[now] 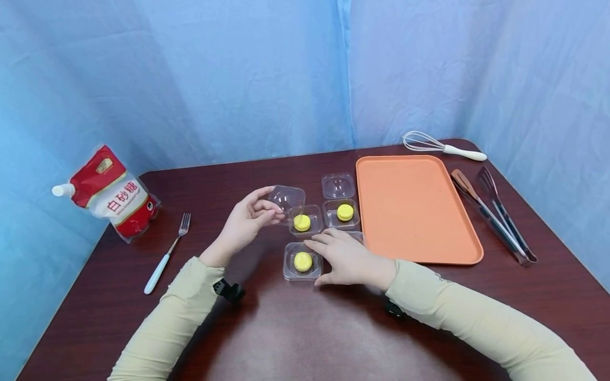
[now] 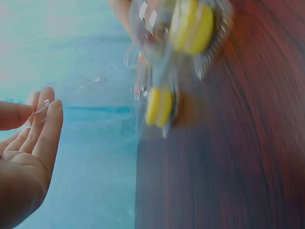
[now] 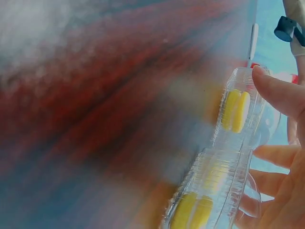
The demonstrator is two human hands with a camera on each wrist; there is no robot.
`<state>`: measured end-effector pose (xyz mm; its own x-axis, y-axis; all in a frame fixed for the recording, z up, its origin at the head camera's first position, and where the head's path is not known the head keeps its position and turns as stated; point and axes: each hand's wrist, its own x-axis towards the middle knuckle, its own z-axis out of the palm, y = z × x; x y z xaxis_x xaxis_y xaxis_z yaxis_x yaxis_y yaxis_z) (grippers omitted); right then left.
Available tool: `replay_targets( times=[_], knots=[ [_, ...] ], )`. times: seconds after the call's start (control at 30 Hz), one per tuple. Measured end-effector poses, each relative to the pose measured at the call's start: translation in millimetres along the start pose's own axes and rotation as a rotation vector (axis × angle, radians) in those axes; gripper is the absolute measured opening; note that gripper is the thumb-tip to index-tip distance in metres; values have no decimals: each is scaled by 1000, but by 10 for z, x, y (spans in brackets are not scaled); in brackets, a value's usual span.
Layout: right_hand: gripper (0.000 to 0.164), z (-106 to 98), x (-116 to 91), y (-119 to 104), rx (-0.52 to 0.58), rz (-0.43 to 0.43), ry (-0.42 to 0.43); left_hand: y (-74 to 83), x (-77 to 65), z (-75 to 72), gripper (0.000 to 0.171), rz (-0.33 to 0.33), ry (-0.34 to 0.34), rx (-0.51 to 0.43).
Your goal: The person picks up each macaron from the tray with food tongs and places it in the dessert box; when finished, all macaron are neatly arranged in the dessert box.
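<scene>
My left hand (image 1: 252, 217) pinches a clear plastic lid (image 1: 288, 197) between thumb and fingers. The lid is held up over the back left clear box, which holds a yellow macaron (image 1: 302, 223). My right hand (image 1: 350, 259) reaches over the front boxes with its fingers spread. Its thumb and fingertips are at the right side of the front left clear box (image 1: 287, 270), around another yellow macaron (image 1: 303, 261). In the right wrist view, that macaron (image 3: 235, 111) sits beneath a domed lid. Another clear box (image 1: 357, 235) is mostly hidden under the right hand.
Back right stands a box with a macaron (image 1: 345, 212), its clear lid (image 1: 338, 186) folded back behind it. An orange tray (image 1: 414, 211) lies to the right, then tongs (image 1: 500, 222) and a whisk (image 1: 443, 147). At left are a fork (image 1: 167, 254) and a sugar bag (image 1: 114, 196).
</scene>
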<state>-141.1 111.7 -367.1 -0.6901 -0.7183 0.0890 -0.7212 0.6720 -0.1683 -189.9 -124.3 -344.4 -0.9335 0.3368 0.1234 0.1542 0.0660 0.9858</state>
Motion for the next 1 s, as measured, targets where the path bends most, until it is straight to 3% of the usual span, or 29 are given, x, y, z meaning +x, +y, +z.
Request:
replay_targets(
  times=[0.13,0.23,0.43,0.57,0.63,0.8,1.0],
  knots=[
    [79,-36,-2,40,36,-10,45,39,0,63,54,-2,-24,-95],
    [69,-90,-2,89,66,-40,128,64,-1,99,55,-10,-35,-152],
    [46,-195,42,241,139,-176,455,105,4,153,54,-37,-43,-226],
    [51,-300,83,322,165,-202,621,123,10,178,55,-64,-55,-249],
    [58,-347,99,352,149,-169,626,125,13,191,55,-76,-67,-253],
    [77,-408,136,422,116,-74,520,115,28,239,54,-100,-108,-258],
    [76,-418,197,468,80,-95,464,110,52,297,53,-134,-121,-266]
  ],
)
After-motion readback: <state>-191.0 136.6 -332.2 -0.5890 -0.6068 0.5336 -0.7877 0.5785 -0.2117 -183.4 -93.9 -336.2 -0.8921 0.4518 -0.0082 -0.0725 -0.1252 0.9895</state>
